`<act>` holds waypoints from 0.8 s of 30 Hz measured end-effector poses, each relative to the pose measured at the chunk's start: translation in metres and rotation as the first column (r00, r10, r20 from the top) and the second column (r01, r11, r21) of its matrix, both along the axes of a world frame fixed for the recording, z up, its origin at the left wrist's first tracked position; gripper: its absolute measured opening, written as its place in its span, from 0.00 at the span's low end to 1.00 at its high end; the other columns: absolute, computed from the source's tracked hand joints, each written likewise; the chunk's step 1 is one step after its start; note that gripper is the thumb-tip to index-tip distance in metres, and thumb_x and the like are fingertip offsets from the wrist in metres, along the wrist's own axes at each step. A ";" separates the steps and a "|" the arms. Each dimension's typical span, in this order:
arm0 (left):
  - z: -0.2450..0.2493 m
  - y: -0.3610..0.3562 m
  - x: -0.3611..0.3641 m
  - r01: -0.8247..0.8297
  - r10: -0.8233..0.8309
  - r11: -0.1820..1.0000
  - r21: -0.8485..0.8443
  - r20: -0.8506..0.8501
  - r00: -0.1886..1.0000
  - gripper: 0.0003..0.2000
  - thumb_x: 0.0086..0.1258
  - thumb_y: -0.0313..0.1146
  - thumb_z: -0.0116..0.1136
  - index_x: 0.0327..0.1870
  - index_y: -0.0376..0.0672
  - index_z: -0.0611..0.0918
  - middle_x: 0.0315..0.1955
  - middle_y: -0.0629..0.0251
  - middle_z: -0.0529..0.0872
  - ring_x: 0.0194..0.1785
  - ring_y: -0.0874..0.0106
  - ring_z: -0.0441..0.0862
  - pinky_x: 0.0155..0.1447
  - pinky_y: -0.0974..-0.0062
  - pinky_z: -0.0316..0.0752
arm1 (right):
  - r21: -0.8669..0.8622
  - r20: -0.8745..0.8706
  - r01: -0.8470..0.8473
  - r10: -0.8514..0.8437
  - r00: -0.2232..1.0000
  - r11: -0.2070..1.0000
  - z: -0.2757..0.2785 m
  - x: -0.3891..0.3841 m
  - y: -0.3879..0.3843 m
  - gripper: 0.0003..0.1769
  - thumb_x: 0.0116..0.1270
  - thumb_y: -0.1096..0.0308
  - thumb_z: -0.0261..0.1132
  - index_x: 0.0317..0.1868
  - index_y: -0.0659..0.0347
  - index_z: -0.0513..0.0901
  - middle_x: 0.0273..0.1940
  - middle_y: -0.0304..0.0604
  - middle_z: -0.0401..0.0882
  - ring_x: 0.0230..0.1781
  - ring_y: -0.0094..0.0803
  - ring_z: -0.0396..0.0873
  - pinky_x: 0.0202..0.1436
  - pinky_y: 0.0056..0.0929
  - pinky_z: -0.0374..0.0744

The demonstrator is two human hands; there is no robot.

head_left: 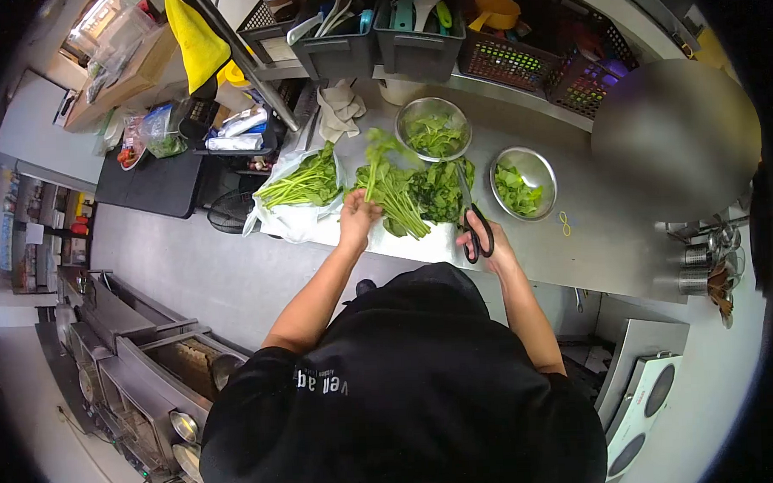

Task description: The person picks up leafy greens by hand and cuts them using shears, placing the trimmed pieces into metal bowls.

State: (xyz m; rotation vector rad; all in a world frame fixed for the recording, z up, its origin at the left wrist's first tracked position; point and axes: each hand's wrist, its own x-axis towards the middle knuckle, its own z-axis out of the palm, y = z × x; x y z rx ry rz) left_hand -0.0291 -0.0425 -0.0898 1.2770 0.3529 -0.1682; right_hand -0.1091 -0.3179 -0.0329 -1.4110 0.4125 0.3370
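Observation:
My left hand [359, 215] pinches the stem of a leafy green sprig [375, 161], lifted over a pile of long-stemmed greens [400, 203] on the steel counter. Black-handled scissors [478, 236] are in my right hand [494, 244], blades pointing away from me beside a heap of dark leaves [438, 193]. Behind the piles stands a steel bowl [433, 102] holding cut leaves. A second steel bowl [550, 172], further right, also has leaves in it. More stemmed greens [304, 183] lie on a white plastic bag [275, 224] to the left.
A crumpled cloth [341, 109] lies at the counter's back. Dark bins of utensils [337, 54] and baskets [510, 63] line the shelf above. Yellow bands [565, 224] lie right of the second bowl. Strainers [696, 265] hang at the right end.

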 end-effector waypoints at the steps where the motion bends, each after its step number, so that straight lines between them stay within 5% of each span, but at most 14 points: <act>1: 0.005 0.001 0.002 -0.032 0.032 0.999 -0.002 0.043 0.999 0.08 0.72 0.26 0.50 0.49 0.43 0.73 0.31 0.69 0.78 0.28 0.78 0.76 0.35 0.79 0.75 | -0.001 0.003 0.000 0.000 1.000 1.000 0.001 0.000 -0.001 0.29 0.68 0.42 0.60 0.45 0.65 0.78 0.23 0.46 0.80 0.14 0.22 0.70 0.15 0.22 0.69; 5: 0.028 0.009 0.010 -0.024 0.026 1.000 -0.011 0.192 0.981 0.06 0.72 0.28 0.53 0.46 0.42 0.72 0.26 0.71 0.74 0.22 0.81 0.70 0.25 0.81 0.67 | 0.017 -0.038 -0.015 0.015 0.999 1.000 0.003 0.004 0.000 0.30 0.67 0.43 0.62 0.48 0.68 0.77 0.24 0.47 0.79 0.14 0.25 0.69 0.16 0.24 0.67; 9: 0.022 0.025 0.020 -0.020 0.020 1.000 -0.018 0.034 0.999 0.07 0.71 0.29 0.55 0.44 0.43 0.71 0.27 0.70 0.74 0.22 0.80 0.71 0.25 0.79 0.69 | 0.048 0.016 -0.017 0.016 1.000 0.999 0.009 0.006 0.010 0.30 0.66 0.43 0.63 0.43 0.68 0.78 0.24 0.47 0.79 0.13 0.25 0.69 0.16 0.25 0.66; 17: 0.035 0.031 0.018 0.089 -0.080 0.994 -0.069 0.117 0.990 0.09 0.70 0.24 0.55 0.43 0.46 0.69 0.28 0.69 0.75 0.23 0.78 0.73 0.25 0.78 0.71 | 0.019 0.069 -0.118 0.116 0.991 0.993 0.017 0.006 0.014 0.22 0.68 0.49 0.63 0.38 0.64 0.78 0.24 0.46 0.80 0.13 0.22 0.68 0.16 0.22 0.67; 19: 0.033 0.031 0.020 0.086 -0.091 0.995 0.047 0.105 0.990 0.09 0.69 0.22 0.56 0.41 0.46 0.69 0.28 0.70 0.74 0.22 0.79 0.73 0.24 0.78 0.70 | -0.048 0.092 -0.183 0.187 0.978 0.982 0.028 0.005 0.015 0.19 0.70 0.55 0.62 0.41 0.66 0.78 0.26 0.45 0.81 0.15 0.21 0.69 0.17 0.22 0.69; 24: 0.040 0.022 0.016 0.146 -0.147 0.989 0.011 0.081 0.986 0.09 0.69 0.22 0.56 0.39 0.45 0.69 0.27 0.71 0.75 0.21 0.79 0.73 0.24 0.79 0.70 | -0.060 0.175 -0.257 0.263 0.949 0.965 0.039 0.001 0.016 0.18 0.70 0.59 0.62 0.49 0.67 0.78 0.29 0.42 0.83 0.19 0.20 0.72 0.20 0.20 0.72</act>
